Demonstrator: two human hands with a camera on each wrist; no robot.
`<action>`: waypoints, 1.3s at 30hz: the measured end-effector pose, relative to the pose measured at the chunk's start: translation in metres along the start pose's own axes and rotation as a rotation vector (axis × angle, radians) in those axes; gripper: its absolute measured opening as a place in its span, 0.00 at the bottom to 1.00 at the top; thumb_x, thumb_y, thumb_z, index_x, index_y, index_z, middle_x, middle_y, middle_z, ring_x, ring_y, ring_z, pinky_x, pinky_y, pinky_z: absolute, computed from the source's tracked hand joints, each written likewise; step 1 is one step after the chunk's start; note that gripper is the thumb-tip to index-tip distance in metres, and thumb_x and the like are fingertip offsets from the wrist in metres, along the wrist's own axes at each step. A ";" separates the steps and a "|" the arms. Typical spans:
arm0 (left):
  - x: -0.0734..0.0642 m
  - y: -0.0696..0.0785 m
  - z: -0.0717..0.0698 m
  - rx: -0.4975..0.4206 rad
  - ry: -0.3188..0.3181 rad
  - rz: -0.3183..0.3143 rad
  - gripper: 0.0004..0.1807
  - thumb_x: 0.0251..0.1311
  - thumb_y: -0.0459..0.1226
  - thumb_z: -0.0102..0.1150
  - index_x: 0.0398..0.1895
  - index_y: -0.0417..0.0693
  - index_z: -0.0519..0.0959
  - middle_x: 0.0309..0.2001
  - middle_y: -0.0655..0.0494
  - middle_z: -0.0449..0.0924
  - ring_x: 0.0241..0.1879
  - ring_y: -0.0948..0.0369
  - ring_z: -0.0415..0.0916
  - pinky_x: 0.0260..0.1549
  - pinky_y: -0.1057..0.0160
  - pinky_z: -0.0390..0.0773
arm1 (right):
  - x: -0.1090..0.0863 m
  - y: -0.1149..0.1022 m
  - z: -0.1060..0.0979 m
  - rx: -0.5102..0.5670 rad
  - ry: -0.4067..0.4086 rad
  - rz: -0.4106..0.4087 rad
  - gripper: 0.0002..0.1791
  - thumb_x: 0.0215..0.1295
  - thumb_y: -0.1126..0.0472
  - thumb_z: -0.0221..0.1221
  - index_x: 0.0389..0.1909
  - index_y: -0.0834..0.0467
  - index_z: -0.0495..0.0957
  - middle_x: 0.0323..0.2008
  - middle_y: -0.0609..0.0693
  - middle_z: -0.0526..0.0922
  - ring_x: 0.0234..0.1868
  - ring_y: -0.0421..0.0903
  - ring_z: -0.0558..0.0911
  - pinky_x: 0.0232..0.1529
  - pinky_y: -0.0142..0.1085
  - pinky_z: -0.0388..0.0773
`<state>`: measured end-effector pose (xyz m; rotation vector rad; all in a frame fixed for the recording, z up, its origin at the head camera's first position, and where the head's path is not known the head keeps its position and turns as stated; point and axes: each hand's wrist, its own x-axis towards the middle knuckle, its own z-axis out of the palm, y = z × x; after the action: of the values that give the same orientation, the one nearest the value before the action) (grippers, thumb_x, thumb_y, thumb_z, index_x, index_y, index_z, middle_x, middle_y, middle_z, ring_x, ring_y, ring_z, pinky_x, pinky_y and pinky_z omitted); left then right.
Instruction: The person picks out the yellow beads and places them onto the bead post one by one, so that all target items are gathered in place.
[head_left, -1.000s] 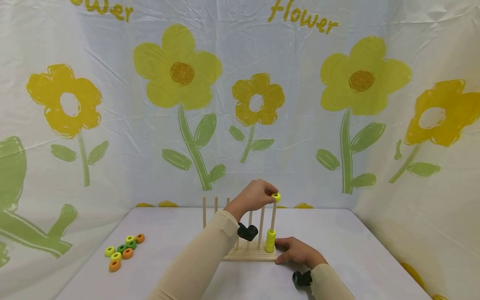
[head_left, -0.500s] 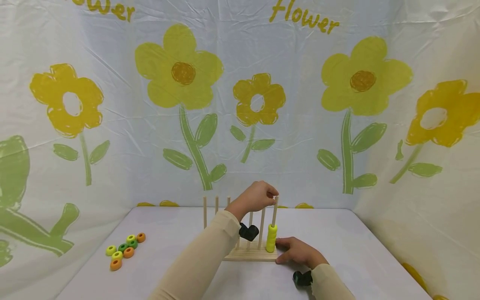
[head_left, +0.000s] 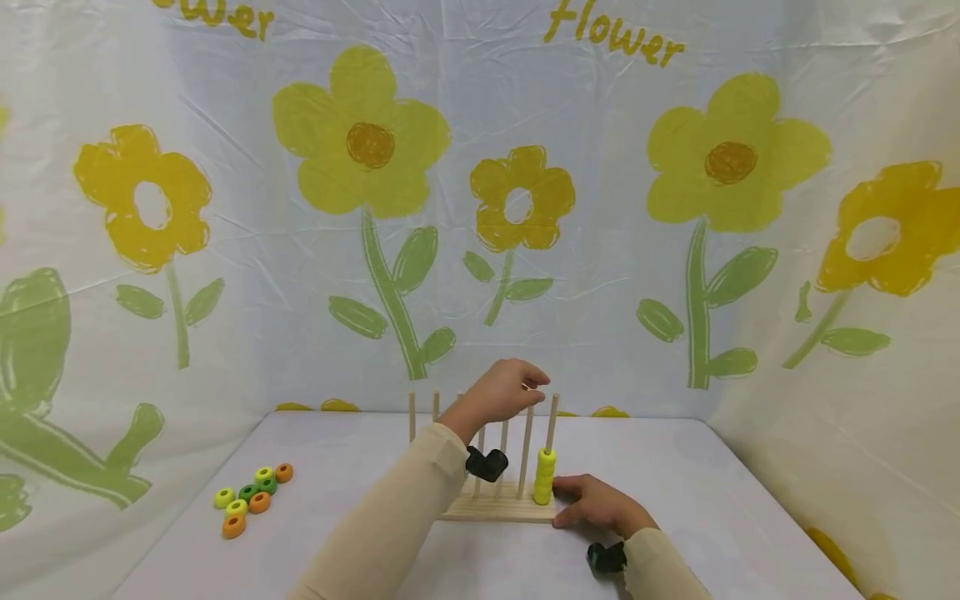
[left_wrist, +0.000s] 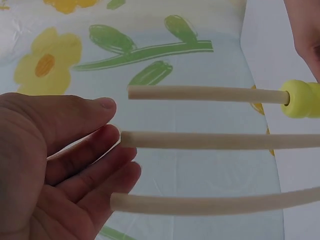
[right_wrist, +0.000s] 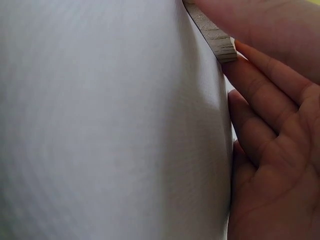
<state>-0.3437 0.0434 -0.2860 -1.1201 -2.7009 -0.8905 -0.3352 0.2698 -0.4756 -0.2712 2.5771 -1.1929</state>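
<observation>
A wooden peg stand [head_left: 495, 510] with a row of upright dowels is on the table. On its rightmost peg [head_left: 553, 421] sits a stack of yellow beads [head_left: 545, 477], the upper part of the dowel bare. Nothing is held in my left hand [head_left: 504, 390]; it hovers by the tops of the pegs, thumb and fingers apart. In the left wrist view its fingertips [left_wrist: 112, 132] are close to the tip of the second peg. Low at the right, my right hand [head_left: 596, 504] grips the end of the base [right_wrist: 215, 37] between thumb and fingers.
Several loose beads lie at the table's left, among them a yellow bead [head_left: 224, 497], a green bead [head_left: 249, 493] and an orange bead [head_left: 234, 526]. A flower-printed curtain [head_left: 600, 317] hangs behind and beside the white table [head_left: 337, 467].
A yellow bead that my left hand pinched at the rightmost peg's top has dropped onto the stack, making it taller. The left hand has since drawn leftward; my right hand stays put.
</observation>
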 end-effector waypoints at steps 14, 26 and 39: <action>-0.023 -0.020 -0.020 -0.011 0.084 -0.012 0.16 0.68 0.40 0.55 0.57 0.49 0.79 0.56 0.54 0.80 0.57 0.56 0.76 0.57 0.55 0.76 | -0.005 -0.002 0.003 -0.005 -0.004 -0.003 0.39 0.45 0.57 0.74 0.63 0.59 0.74 0.66 0.62 0.70 0.70 0.66 0.62 0.67 0.68 0.51; -0.048 -0.033 -0.039 0.001 0.152 -0.042 0.16 0.68 0.41 0.55 0.57 0.49 0.79 0.57 0.52 0.79 0.58 0.52 0.75 0.57 0.51 0.76 | -0.008 -0.006 0.003 0.003 0.004 -0.019 0.39 0.44 0.60 0.74 0.62 0.60 0.75 0.66 0.62 0.71 0.69 0.66 0.63 0.67 0.68 0.52; -0.083 -0.061 -0.059 0.050 0.239 -0.104 0.17 0.66 0.42 0.57 0.56 0.51 0.79 0.59 0.53 0.78 0.58 0.52 0.75 0.56 0.50 0.76 | -0.005 -0.005 0.003 -0.009 0.016 0.005 0.41 0.43 0.57 0.75 0.62 0.61 0.74 0.66 0.62 0.71 0.70 0.66 0.63 0.67 0.68 0.51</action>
<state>-0.3319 -0.0746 -0.2907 -0.8119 -2.5877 -0.9021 -0.3295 0.2659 -0.4730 -0.2583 2.5960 -1.1873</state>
